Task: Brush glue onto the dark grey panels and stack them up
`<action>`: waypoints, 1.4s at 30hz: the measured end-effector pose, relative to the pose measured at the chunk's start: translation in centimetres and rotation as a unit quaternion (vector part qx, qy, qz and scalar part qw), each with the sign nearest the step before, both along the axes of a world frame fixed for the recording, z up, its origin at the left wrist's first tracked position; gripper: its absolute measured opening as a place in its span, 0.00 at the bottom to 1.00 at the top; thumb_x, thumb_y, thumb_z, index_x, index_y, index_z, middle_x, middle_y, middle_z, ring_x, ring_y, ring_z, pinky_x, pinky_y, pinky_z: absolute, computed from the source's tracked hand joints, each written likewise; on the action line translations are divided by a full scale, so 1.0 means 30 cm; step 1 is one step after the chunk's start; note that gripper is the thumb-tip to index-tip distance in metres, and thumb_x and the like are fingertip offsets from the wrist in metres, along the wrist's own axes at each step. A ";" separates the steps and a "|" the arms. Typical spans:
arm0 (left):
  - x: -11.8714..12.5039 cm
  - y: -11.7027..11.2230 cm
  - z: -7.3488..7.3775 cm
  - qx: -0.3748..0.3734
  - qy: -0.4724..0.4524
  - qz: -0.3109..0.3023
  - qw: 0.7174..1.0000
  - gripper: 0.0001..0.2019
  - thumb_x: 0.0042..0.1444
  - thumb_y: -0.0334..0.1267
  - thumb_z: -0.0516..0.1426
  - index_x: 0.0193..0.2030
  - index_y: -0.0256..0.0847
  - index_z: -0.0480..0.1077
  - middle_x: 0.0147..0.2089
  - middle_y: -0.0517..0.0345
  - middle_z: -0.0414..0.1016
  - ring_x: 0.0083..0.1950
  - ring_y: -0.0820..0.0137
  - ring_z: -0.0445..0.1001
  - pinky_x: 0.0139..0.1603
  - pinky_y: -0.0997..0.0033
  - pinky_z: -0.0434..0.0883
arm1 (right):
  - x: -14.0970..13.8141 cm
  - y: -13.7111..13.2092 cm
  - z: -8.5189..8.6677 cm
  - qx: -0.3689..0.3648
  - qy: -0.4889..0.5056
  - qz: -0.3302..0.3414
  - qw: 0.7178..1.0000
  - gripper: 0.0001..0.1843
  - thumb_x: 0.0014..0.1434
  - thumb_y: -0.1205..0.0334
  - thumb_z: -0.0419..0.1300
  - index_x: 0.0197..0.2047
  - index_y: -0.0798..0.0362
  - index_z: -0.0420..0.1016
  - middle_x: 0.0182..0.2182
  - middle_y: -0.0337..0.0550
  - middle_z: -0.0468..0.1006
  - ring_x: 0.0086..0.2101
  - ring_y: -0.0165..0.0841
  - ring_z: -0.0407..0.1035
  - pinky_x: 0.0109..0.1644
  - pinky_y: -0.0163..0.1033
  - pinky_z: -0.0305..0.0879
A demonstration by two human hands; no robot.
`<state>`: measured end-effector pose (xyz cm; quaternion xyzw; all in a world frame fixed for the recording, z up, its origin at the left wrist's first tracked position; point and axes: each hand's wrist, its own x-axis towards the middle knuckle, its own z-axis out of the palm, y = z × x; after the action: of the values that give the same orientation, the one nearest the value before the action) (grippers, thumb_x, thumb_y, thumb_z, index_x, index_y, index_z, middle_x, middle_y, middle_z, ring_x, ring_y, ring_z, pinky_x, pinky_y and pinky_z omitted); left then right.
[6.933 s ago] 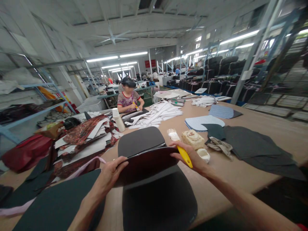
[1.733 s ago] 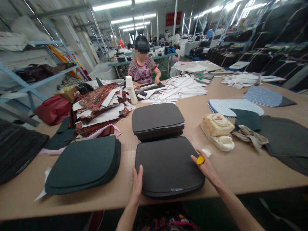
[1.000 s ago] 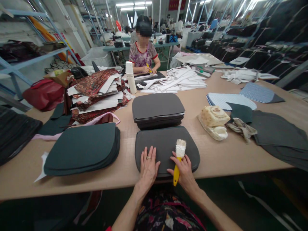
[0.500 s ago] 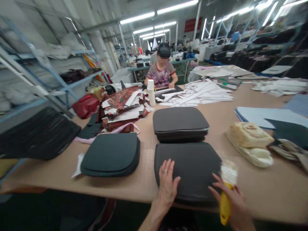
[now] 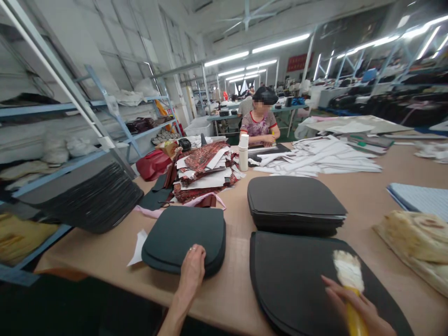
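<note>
My left hand (image 5: 192, 271) rests on the near edge of a stack of dark green rounded panels (image 5: 182, 235), fingers bent over its rim. My right hand (image 5: 353, 309) is wrapped round the yellow handle of a brush (image 5: 348, 282); its white bristles lie on the dark grey panel (image 5: 308, 280) directly in front of me. Behind that panel stands a neat stack of similar grey panels (image 5: 296, 203).
A person (image 5: 261, 123) works at the far end of the wooden table (image 5: 353, 191). Patterned fabric and white card scraps (image 5: 205, 168), a white bottle (image 5: 243, 152), white strips (image 5: 315, 158), a glue-crusted container (image 5: 416, 242) and black sheets on a shelf (image 5: 87, 198) surround me.
My left hand left the grey panel and moved left onto the dark green stack. The view swung left. My right hand kept the brush on the grey panel.
</note>
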<state>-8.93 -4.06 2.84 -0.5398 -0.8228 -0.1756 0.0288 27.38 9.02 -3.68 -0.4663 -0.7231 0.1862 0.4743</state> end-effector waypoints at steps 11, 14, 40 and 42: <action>-0.044 0.058 0.009 0.096 -0.232 0.004 0.968 0.10 0.55 0.40 0.50 0.30 0.41 0.70 0.34 0.53 0.71 0.39 0.62 0.69 0.44 0.61 0.66 | -0.387 -0.075 0.136 -0.004 0.039 0.101 0.994 0.13 0.56 0.47 0.57 0.34 0.46 0.75 0.37 0.43 0.80 0.37 0.37 0.74 0.40 0.40 0.73; -0.093 0.067 0.003 0.098 -0.294 0.024 0.950 0.11 0.49 0.45 0.55 0.24 0.40 0.69 0.28 0.56 0.72 0.33 0.64 0.71 0.37 0.66 0.67 | -0.426 -0.078 0.122 -0.060 0.059 0.120 0.989 0.15 0.54 0.46 0.58 0.35 0.48 0.76 0.38 0.46 0.80 0.37 0.38 0.75 0.40 0.40 0.72; -0.056 0.043 -0.068 0.275 -0.241 0.078 0.927 0.21 0.45 0.60 0.56 0.33 0.44 0.74 0.49 0.50 0.70 0.50 0.55 0.69 0.53 0.51 0.67 | -1.016 -0.086 0.285 -0.287 0.047 0.174 0.941 0.29 0.46 0.73 0.56 0.54 0.49 0.66 0.37 0.42 0.75 0.35 0.33 0.69 0.39 0.36 0.66; -0.012 -0.009 -0.086 0.289 -0.233 0.084 0.925 0.19 0.46 0.57 0.58 0.39 0.47 0.73 0.52 0.51 0.69 0.50 0.55 0.69 0.53 0.52 0.68 | -1.001 -0.079 0.313 -0.268 0.076 0.209 0.938 0.30 0.46 0.74 0.55 0.53 0.48 0.66 0.36 0.38 0.75 0.35 0.31 0.69 0.38 0.33 0.65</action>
<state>-9.30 -4.33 0.25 -0.3809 -0.7620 -0.5236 0.0054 -2.64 6.64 5.70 -0.3993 -0.6893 0.5025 0.3361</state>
